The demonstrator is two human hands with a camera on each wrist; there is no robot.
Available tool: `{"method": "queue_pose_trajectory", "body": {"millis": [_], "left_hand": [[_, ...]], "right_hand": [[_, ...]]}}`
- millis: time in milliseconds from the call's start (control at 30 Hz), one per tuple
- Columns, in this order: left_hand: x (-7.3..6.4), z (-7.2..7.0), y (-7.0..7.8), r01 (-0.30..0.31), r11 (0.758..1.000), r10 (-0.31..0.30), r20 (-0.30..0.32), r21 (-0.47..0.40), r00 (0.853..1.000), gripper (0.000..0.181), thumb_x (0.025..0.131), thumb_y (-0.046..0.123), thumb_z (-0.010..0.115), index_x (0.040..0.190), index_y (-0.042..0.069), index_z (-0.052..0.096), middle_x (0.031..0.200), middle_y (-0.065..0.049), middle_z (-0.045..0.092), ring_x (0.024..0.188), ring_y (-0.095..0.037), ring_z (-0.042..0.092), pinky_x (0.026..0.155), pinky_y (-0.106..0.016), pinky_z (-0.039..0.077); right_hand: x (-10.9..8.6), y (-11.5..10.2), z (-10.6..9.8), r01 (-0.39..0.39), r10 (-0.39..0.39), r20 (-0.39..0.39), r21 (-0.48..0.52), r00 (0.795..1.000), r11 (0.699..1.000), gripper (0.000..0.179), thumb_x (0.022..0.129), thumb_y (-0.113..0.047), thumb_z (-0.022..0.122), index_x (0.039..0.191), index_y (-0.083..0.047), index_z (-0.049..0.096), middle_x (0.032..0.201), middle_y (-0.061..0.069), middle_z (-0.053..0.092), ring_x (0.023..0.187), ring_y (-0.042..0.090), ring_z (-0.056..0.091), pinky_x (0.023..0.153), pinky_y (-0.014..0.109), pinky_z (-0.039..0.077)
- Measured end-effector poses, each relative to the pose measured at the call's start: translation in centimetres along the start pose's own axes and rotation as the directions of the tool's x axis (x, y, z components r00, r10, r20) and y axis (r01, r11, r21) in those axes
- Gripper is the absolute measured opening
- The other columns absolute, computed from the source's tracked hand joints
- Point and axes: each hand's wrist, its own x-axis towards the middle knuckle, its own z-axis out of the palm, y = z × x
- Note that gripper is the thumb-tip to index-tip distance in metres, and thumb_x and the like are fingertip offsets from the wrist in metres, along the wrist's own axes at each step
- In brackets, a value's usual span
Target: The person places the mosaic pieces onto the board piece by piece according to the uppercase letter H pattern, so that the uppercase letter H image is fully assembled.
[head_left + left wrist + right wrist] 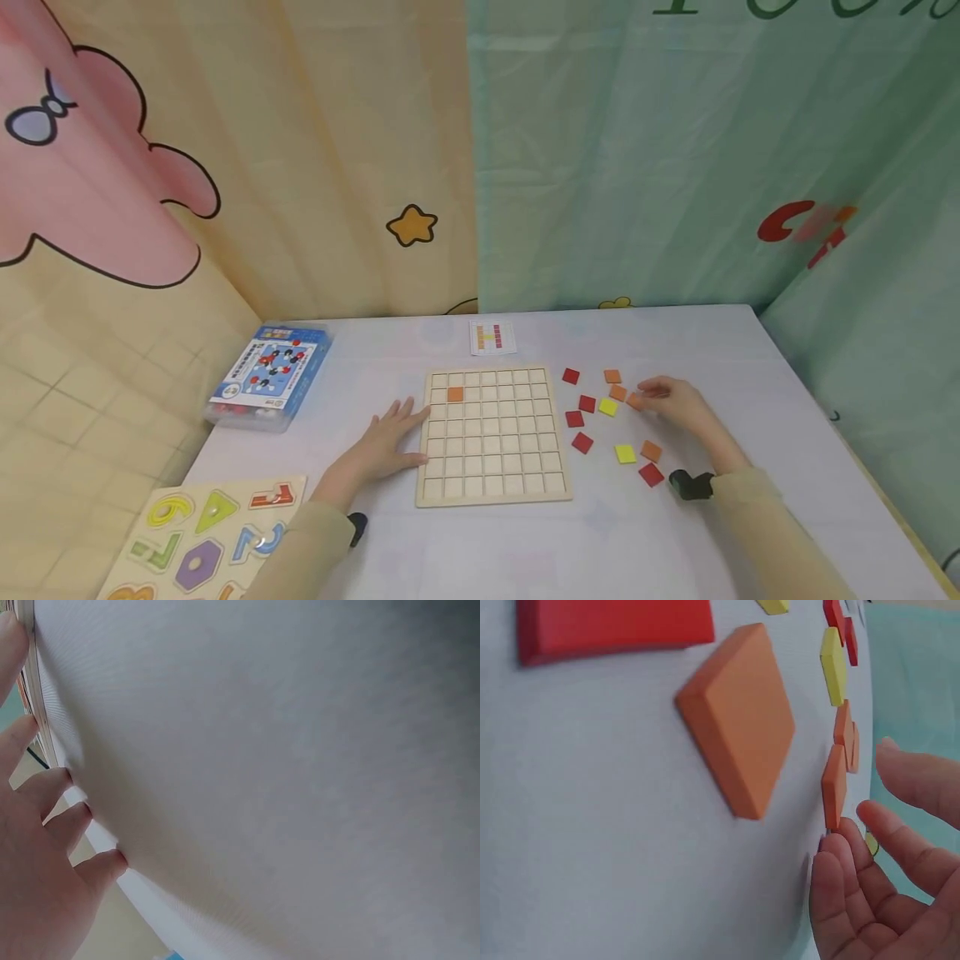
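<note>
A wooden grid board [495, 437] lies mid-table with one orange tile [455, 394] in a cell near its top left. My left hand [386, 446] rests at the board's left edge, fingers spread; its fingertips touch the white tabletop in the left wrist view. To the board's right, my right hand [675, 406] is at a loose orange tile [834, 787]. In the right wrist view the fingertips are right at that tile's near end, and the thumb stands apart from it. Several red, yellow and orange tiles, including a red tile [582, 442] and a yellow tile [626, 454], lie scattered nearby.
A small pattern card [492, 337] lies behind the board. A blue-labelled plastic box [270, 375] stands at the back left. At the front left is a puzzle board [168, 504] with coloured numbers and shapes. Curtains hang behind the table.
</note>
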Motion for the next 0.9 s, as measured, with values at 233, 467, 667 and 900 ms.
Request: {"method": "queue_pose_trajectory", "body": {"millis": [233, 467, 667, 900], "left_hand": [[-0.2, -0.3, 0.2, -0.005, 1.000, 0.005, 0.008, -0.012, 1.000, 0.082, 0.083, 0.039, 0.076, 0.152, 0.015, 0.039, 0.162, -0.021, 0.020, 0.151, -0.043, 0.009, 0.120, -0.066, 0.008], [-0.3, -0.5, 0.3, 0.008, 1.000, -0.008, 0.004, -0.006, 1.000, 0.084, 0.083, 0.041, 0.076, 0.152, 0.014, 0.038, 0.162, -0.020, 0.020, 0.151, -0.043, 0.010, 0.120, -0.065, 0.009], [-0.3, -0.3, 0.4, 0.002, 1.000, -0.002, 0.013, -0.017, 1.000, 0.083, 0.083, 0.041, 0.076, 0.152, 0.015, 0.038, 0.163, -0.020, 0.020, 0.151, -0.042, 0.010, 0.120, -0.065, 0.009], [-0.2, -0.1, 0.3, 0.012, 1.000, -0.012, 0.014, -0.015, 1.000, 0.082, 0.083, 0.039, 0.076, 0.153, 0.015, 0.037, 0.163, -0.020, 0.020, 0.151, -0.042, 0.010, 0.120, -0.065, 0.008]], "right_hand": [[0.7, -0.2, 1.0, -0.047, 0.046, -0.011, -0.056, 0.999, 0.997, 0.044, 0.094, -0.021, 0.066, 0.127, 0.006, 0.056, 0.120, 0.027, 0.058, 0.106, 0.037, 0.054, 0.092, 0.048, 0.054], [0.4, -0.3, 1.2, -0.019, 0.014, -0.051, -0.100, 0.999, 0.995, 0.034, 0.092, -0.020, 0.067, 0.112, 0.007, 0.057, 0.103, 0.022, 0.060, 0.092, 0.032, 0.054, 0.078, 0.041, 0.053], [-0.3, 0.6, 1.1, -0.005, 0.000, -0.073, -0.074, 0.997, 0.997, 0.033, 0.092, -0.016, 0.065, 0.111, 0.008, 0.053, 0.100, 0.022, 0.059, 0.089, 0.031, 0.056, 0.074, 0.037, 0.051], [-0.7, -2.1, 1.4, 0.063, -0.061, -0.087, 0.019, 0.994, 0.998, 0.034, 0.092, -0.018, 0.068, 0.113, 0.005, 0.056, 0.104, 0.022, 0.063, 0.089, 0.029, 0.061, 0.075, 0.032, 0.055]]}}
